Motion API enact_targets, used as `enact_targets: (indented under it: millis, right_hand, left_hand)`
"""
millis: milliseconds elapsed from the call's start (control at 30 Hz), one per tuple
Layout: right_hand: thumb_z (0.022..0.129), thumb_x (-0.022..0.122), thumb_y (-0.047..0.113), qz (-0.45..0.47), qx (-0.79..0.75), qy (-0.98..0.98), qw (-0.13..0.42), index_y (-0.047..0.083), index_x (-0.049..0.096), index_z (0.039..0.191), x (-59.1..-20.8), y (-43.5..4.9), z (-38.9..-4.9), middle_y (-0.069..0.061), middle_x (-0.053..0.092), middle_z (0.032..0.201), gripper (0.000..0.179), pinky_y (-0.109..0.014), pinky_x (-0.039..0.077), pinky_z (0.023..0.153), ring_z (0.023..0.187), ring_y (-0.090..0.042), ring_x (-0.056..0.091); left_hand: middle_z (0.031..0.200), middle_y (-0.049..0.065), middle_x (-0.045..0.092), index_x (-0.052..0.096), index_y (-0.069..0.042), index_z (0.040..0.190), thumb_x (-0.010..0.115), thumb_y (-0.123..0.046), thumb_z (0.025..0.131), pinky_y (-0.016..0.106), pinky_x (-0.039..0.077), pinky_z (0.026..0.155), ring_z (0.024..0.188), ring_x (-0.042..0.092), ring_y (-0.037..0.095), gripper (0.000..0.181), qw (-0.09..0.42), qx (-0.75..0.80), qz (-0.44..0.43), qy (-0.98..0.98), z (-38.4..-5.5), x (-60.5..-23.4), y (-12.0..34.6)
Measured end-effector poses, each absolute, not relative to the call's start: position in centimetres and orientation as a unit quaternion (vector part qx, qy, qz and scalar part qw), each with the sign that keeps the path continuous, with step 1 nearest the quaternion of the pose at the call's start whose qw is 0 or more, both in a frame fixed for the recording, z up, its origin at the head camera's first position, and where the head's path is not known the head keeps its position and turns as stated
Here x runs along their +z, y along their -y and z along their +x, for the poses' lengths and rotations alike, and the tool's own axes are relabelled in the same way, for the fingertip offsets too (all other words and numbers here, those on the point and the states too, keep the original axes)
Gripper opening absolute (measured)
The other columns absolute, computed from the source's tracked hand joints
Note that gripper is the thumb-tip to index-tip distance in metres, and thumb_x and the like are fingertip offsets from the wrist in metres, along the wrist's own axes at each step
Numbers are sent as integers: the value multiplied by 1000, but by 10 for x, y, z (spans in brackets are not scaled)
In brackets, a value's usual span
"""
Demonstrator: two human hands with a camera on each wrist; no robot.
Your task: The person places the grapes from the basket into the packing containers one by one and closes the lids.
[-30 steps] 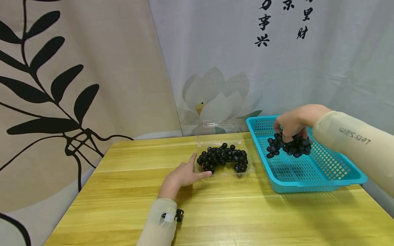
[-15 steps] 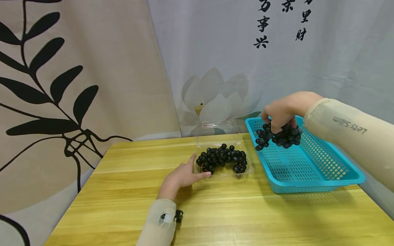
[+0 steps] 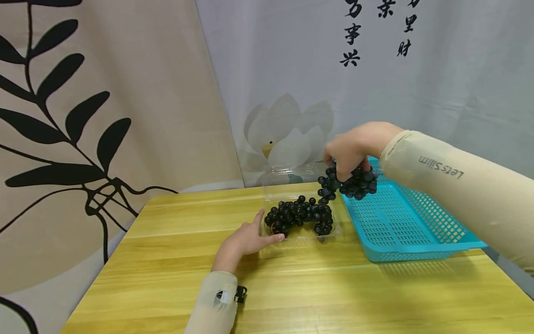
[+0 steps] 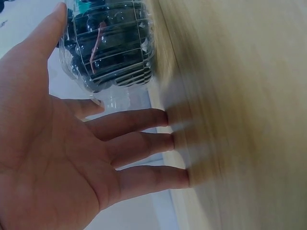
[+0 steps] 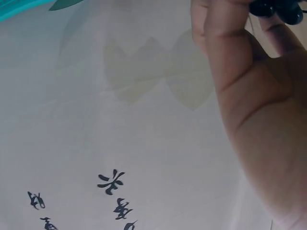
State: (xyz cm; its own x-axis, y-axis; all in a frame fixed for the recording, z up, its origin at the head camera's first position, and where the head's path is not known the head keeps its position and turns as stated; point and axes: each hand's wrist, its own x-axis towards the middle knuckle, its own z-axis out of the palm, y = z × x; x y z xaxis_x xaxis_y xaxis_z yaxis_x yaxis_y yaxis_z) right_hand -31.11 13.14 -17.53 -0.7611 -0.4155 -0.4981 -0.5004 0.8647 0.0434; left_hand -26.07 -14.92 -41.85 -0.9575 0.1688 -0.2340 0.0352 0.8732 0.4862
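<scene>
In the head view my right hand grips a bunch of dark grapes from above, held up between the basket and the plastic box. A few of these grapes show at the top of the right wrist view. A second bunch of grapes lies in a clear plastic box whose lid stands raised at the back. At the box's left side rests my left hand, thumb and forefinger spread along its wall. The left wrist view shows the other fingers straight, tips at the wooden tabletop.
A blue perforated basket stands on the right of the wooden table, partly hidden behind my right forearm. Behind the table hangs a printed curtain with leaves, a flower and black characters.
My right hand has carried its grapes leftward from over the basket to beside the box, their lower end now overlapping the boxed bunch in view. The left hand stays at the box.
</scene>
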Motion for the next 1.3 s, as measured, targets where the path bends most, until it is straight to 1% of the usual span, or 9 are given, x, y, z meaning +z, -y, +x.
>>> enact_targets:
  millis: [200, 333, 500, 600, 700, 933, 1033, 1133, 1300]
  right_hand:
    - [83, 64, 6, -249, 84, -936, 235, 10, 61, 142, -173, -115, -306, -15, 61, 141, 59, -28, 53, 53, 54, -16, 58]
    - [83, 64, 6, -256, 91, -937, 221, 11, 65, 124, -171, -105, -304, -13, 63, 129, 42, -28, 53, 53, 53, -16, 59]
    - [84, 64, 7, -270, 97, -933, 218, 15, 58, 98, -171, -92, -300, -5, 56, 99, 17, -28, 51, 52, 54, -16, 59]
    - [85, 62, 6, -271, 101, -931, 222, 16, 48, 88, -173, -86, -298, -1, 43, 86, 18, -28, 46, 53, 53, -16, 55]
    - [84, 61, 5, -273, 107, -930, 222, 17, 41, 84, -176, -82, -296, 0, 34, 82, 24, -28, 45, 52, 54, -16, 54]
    - [86, 63, 8, -279, 115, -926, 226, 18, 46, 86, -185, -70, -292, 0, 37, 86, 21, -28, 47, 50, 54, -16, 55]
    - [90, 66, 11, -280, 115, -927, 223, 19, 55, 95, -189, -66, -290, -1, 49, 97, 15, -28, 50, 50, 56, -16, 57]
    - [92, 68, 13, -284, 116, -927, 218, 18, 60, 101, -192, -64, -288, -2, 55, 103, 13, -29, 51, 50, 55, -16, 58]
    - [92, 67, 15, -288, 118, -926, 213, 19, 57, 97, -195, -61, -287, 0, 47, 93, 12, -29, 49, 49, 54, -16, 57]
  left_hand:
    - [158, 31, 51, 3, -28, 174, 63, -80, 91, 65, 46, 117, 147, 50, 48, 116, 137, 245, 53, -958, -260, -415, 150]
    - [160, 31, 49, 2, -29, 174, 63, -80, 90, 65, 47, 116, 147, 50, 49, 116, 137, 243, 52, -959, -259, -413, 151]
    - [154, 30, 56, 2, -29, 174, 64, -80, 90, 66, 47, 114, 146, 52, 49, 116, 135, 244, 48, -959, -259, -412, 153]
    - [151, 30, 59, 3, -29, 174, 64, -81, 89, 67, 46, 115, 147, 50, 49, 117, 135, 245, 48, -959, -258, -412, 153]
    - [154, 31, 55, 4, -29, 174, 64, -82, 89, 67, 45, 116, 148, 48, 50, 117, 134, 245, 52, -959, -258, -413, 153]
    - [162, 33, 44, 5, -30, 174, 65, -82, 89, 69, 40, 120, 153, 41, 52, 116, 140, 255, 50, -956, -257, -416, 153]
    - [158, 33, 50, 5, -30, 174, 65, -82, 88, 69, 41, 119, 152, 42, 52, 116, 140, 254, 53, -956, -257, -417, 152]
    - [148, 30, 61, 5, -29, 174, 65, -82, 88, 68, 43, 118, 149, 47, 52, 118, 134, 253, 57, -956, -258, -418, 152]
    - [146, 28, 63, 5, -28, 174, 67, -81, 87, 67, 45, 116, 146, 50, 51, 119, 130, 255, 58, -956, -260, -421, 154]
